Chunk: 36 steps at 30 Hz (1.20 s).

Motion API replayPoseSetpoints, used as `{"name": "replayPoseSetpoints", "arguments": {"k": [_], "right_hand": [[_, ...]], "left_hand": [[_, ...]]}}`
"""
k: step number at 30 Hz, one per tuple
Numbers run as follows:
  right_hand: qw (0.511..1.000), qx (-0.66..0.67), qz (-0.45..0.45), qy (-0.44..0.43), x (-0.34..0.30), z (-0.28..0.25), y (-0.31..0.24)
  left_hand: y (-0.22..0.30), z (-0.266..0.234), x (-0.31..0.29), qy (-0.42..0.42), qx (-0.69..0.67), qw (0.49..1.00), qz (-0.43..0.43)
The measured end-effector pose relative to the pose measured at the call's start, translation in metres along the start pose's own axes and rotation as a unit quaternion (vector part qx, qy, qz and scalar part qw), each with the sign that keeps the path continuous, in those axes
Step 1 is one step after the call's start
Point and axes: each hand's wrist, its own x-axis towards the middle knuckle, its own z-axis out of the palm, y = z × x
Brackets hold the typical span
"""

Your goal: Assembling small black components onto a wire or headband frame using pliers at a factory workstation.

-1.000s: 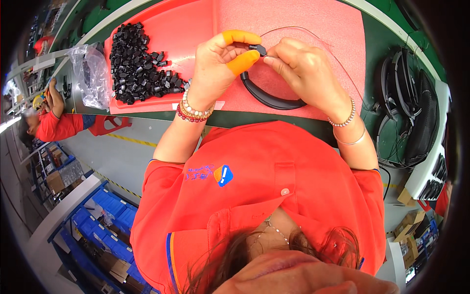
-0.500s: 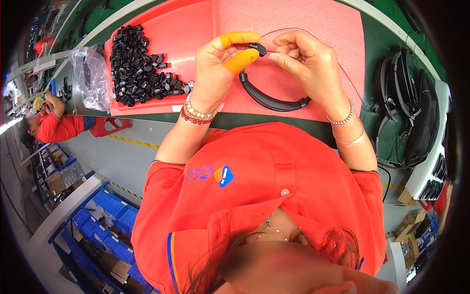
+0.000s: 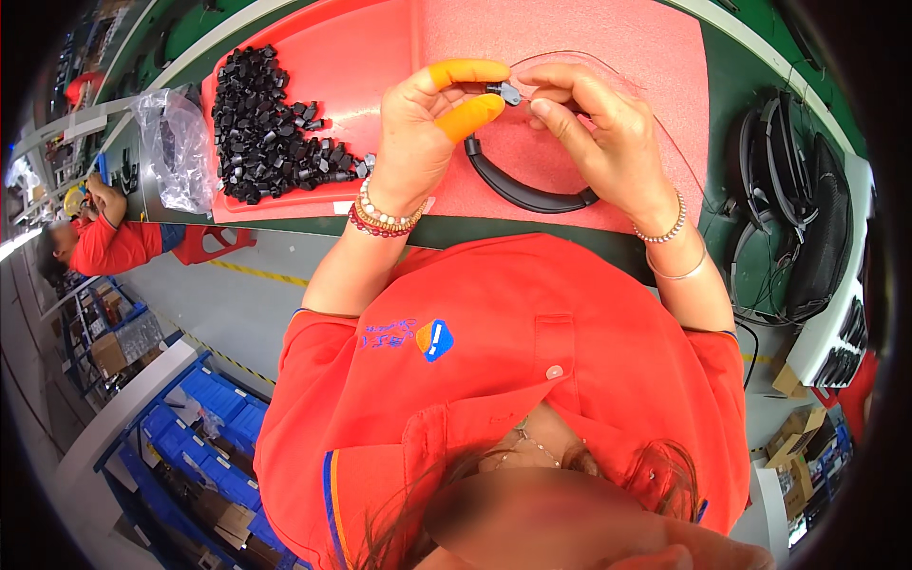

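My left hand [image 3: 418,123], with yellow finger cots on thumb and forefinger, pinches a small black plastic part [image 3: 511,94]. Its paler grey face is turned toward my right hand [image 3: 603,133]. The right thumb and fingers are closed around a thin dark cable [image 3: 670,142] close beside that part; the exact grip point is partly hidden by the fingers. From there the cable loops over the mat to the right. Below both hands a curved black headband [image 3: 522,193] lies on the pink foam mat [image 3: 475,38].
A red tray [image 3: 366,57] on the left holds a heap of small black parts [image 3: 261,133]. Beside it lies a clear plastic bag [image 3: 176,147]. Several black headbands with cables [image 3: 779,171] are gathered at the right. Another person in red [image 3: 119,237] sits far left.
The small part has turned in my left fingers, so its greyer face now shows. My right fingers have shifted slightly and opened a little from their earlier pose.
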Motion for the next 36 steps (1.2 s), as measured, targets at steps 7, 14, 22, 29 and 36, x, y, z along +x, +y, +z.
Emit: {"name": "replayPoseSetpoints", "arguments": {"k": [7, 14, 22, 29, 36], "right_hand": [[0.999, 0.025, 0.027, 0.021, -0.004, 0.007, 0.003], [0.996, -0.065, -0.018, 0.058, -0.004, 0.002, -0.001], [0.993, 0.097, 0.060, -0.010, -0.007, 0.002, 0.004], [0.983, 0.142, 0.094, -0.060, -0.003, -0.001, 0.004], [0.997, 0.062, 0.045, 0.008, -0.006, -0.001, 0.010]], "left_hand": [[0.003, 0.003, 0.001, -0.002, -0.005, 1.000, -0.003], [0.001, 0.007, -0.001, 0.013, 0.000, 1.000, -0.017], [0.005, 0.007, 0.000, -0.005, 0.007, 1.000, -0.011], [0.010, 0.008, 0.000, -0.042, 0.118, 0.991, 0.046], [0.001, 0.005, -0.002, 0.015, -0.001, 1.000, -0.016]]}}
